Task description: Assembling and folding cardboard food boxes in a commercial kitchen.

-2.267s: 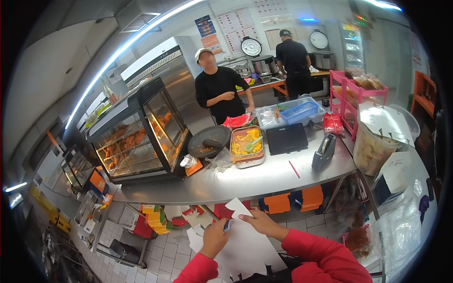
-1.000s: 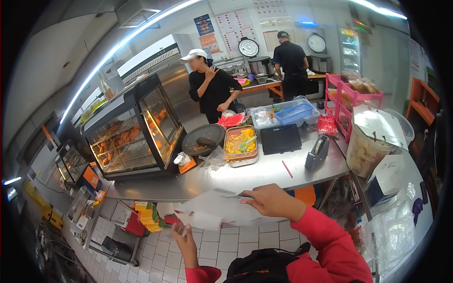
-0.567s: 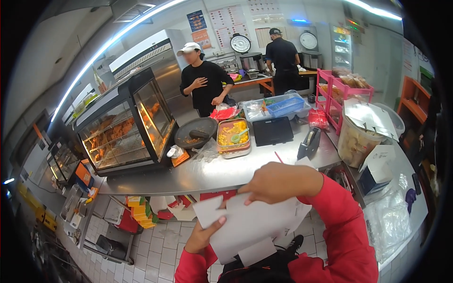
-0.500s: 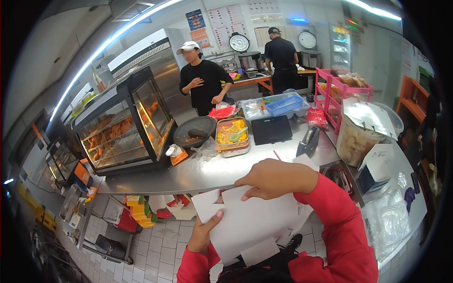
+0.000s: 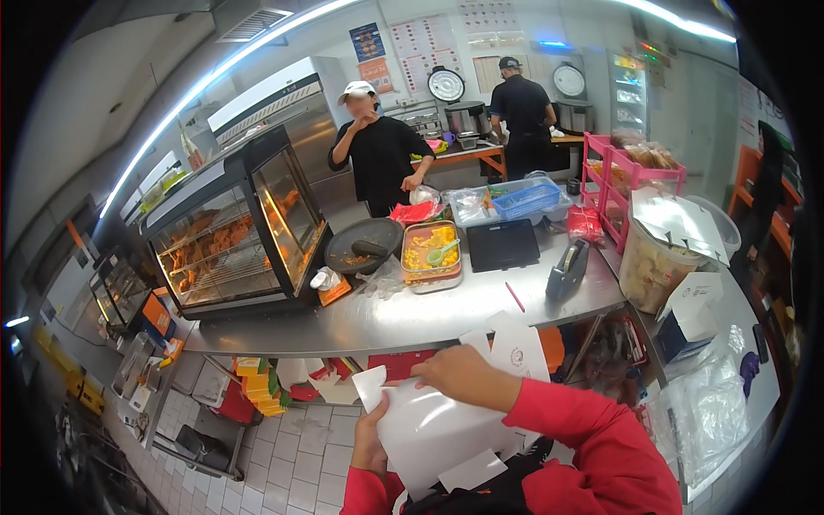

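Observation:
A flat, partly folded white cardboard box is held low in front of me, at the near side of the steel counter. My left hand grips its left edge beside a raised flap. Over the top edge bends my right hand, its fingers curled down onto the board by the fold. Part of the box, with a small round printed mark, sticks up behind my right wrist. My right forearm in a red sleeve crosses over the board's right side and hides some of it.
On the steel counter stand a heated display case, a stone mortar, a tray of yellow food, a black tablet, a tape dispenser and a red pen. Two co-workers in black stand beyond. A tub is right.
My right hand has moved down and left along the box's top edge. More of the printed panel shows behind it. The near co-worker has raised a hand to the face.

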The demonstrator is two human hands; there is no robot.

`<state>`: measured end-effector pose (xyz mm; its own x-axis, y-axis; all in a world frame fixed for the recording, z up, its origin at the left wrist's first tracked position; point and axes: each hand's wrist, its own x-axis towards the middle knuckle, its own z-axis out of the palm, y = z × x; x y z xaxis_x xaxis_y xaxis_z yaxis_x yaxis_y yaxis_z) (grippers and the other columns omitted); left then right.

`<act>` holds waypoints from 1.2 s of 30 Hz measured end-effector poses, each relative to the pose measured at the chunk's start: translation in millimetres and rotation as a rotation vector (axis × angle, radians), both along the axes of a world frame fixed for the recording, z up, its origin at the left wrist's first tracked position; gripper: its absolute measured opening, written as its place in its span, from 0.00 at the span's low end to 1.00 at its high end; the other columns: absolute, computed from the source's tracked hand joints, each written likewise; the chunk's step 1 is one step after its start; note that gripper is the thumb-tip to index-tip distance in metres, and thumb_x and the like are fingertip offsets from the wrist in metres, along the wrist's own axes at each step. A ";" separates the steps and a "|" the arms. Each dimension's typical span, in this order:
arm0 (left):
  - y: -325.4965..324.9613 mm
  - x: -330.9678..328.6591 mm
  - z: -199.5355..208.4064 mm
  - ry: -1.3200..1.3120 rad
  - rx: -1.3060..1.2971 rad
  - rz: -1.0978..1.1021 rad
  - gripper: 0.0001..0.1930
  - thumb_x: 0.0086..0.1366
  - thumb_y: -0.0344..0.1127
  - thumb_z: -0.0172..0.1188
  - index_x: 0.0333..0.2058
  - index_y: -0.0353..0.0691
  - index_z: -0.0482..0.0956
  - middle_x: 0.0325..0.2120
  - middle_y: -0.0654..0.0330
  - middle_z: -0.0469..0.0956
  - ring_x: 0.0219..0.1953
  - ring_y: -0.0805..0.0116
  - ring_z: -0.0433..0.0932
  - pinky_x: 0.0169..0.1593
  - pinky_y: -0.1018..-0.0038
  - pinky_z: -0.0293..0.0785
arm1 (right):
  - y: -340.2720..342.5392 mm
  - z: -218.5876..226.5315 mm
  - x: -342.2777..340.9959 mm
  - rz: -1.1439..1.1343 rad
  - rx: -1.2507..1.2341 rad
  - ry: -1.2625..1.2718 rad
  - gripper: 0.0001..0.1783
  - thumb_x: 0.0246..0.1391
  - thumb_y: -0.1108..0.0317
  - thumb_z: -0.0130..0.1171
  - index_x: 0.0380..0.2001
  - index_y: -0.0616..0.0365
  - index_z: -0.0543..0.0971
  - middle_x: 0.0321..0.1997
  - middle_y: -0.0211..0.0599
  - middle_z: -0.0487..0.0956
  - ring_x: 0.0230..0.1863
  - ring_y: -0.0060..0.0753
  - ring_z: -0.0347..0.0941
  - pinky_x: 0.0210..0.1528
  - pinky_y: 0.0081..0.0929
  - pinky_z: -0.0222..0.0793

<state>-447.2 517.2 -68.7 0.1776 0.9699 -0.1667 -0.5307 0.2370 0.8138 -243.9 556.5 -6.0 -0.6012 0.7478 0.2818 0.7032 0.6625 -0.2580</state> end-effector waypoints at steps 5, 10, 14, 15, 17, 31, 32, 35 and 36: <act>7.5 2.8 -7.0 -0.065 0.022 -0.019 0.17 0.69 0.41 0.48 0.50 0.35 0.70 0.45 0.52 0.76 0.48 0.58 0.76 0.53 0.65 0.72 | -9.1 -58.4 -4.6 -0.006 0.188 0.162 0.15 0.47 0.69 0.53 0.41 0.52 0.77 0.39 0.34 0.80 0.41 0.36 0.77 0.40 0.33 0.72; 19.3 10.7 -20.5 -0.094 0.029 -0.028 0.14 0.69 0.41 0.47 0.47 0.37 0.70 0.43 0.52 0.77 0.46 0.58 0.76 0.52 0.64 0.73 | -11.7 -93.3 -2.4 -0.063 0.577 0.325 0.22 0.45 0.69 0.55 0.47 0.56 0.76 0.44 0.37 0.79 0.44 0.35 0.76 0.49 0.34 0.72; 19.8 15.6 -14.9 -0.105 0.033 -0.042 0.13 0.69 0.40 0.48 0.46 0.37 0.70 0.41 0.53 0.77 0.45 0.60 0.76 0.50 0.65 0.73 | -20.4 -82.7 -1.4 -0.126 0.484 0.341 0.21 0.47 0.67 0.57 0.48 0.56 0.76 0.46 0.38 0.79 0.47 0.36 0.75 0.50 0.34 0.71; 18.0 15.5 -8.4 -0.019 0.069 -0.041 0.13 0.69 0.40 0.48 0.46 0.37 0.70 0.41 0.54 0.77 0.45 0.61 0.76 0.50 0.66 0.73 | -26.7 -70.1 0.2 -0.131 0.334 0.367 0.20 0.51 0.64 0.56 0.48 0.56 0.76 0.47 0.39 0.79 0.48 0.38 0.75 0.50 0.35 0.70; 13.7 17.8 4.8 0.066 0.109 -0.046 0.13 0.69 0.40 0.48 0.46 0.37 0.70 0.40 0.55 0.77 0.45 0.62 0.76 0.49 0.67 0.73 | -29.4 -50.9 8.9 -0.140 0.187 0.393 0.20 0.55 0.61 0.55 0.49 0.57 0.76 0.47 0.40 0.78 0.49 0.40 0.75 0.51 0.35 0.70; -11.6 23.5 50.0 0.310 0.336 -0.143 0.14 0.68 0.40 0.49 0.45 0.37 0.72 0.41 0.55 0.77 0.49 0.66 0.72 0.55 0.70 0.64 | -0.1 -13.1 7.9 0.045 0.244 -0.131 0.18 0.55 0.63 0.48 0.48 0.52 0.76 0.30 0.32 0.80 0.25 0.37 0.78 0.22 0.32 0.71; -13.6 23.0 51.4 0.243 0.250 -0.091 0.14 0.69 0.41 0.48 0.46 0.38 0.71 0.40 0.55 0.76 0.47 0.66 0.73 0.53 0.71 0.66 | -3.6 -7.5 -0.8 -0.017 0.185 -0.060 0.17 0.55 0.63 0.48 0.47 0.52 0.76 0.30 0.31 0.80 0.25 0.35 0.78 0.22 0.32 0.70; -11.0 27.1 62.1 0.100 0.216 0.044 0.15 0.70 0.42 0.46 0.45 0.38 0.70 0.37 0.56 0.75 0.44 0.68 0.73 0.50 0.73 0.69 | 3.7 -17.9 -16.7 -0.053 0.242 0.163 0.15 0.56 0.64 0.49 0.45 0.51 0.78 0.29 0.28 0.80 0.25 0.31 0.77 0.21 0.29 0.69; -8.0 28.4 63.9 0.087 0.232 0.089 0.13 0.71 0.42 0.44 0.43 0.39 0.71 0.35 0.57 0.75 0.41 0.66 0.75 0.46 0.72 0.73 | 7.4 -21.3 -21.8 -0.085 0.259 0.216 0.14 0.56 0.64 0.50 0.43 0.51 0.78 0.28 0.28 0.80 0.25 0.31 0.77 0.22 0.28 0.69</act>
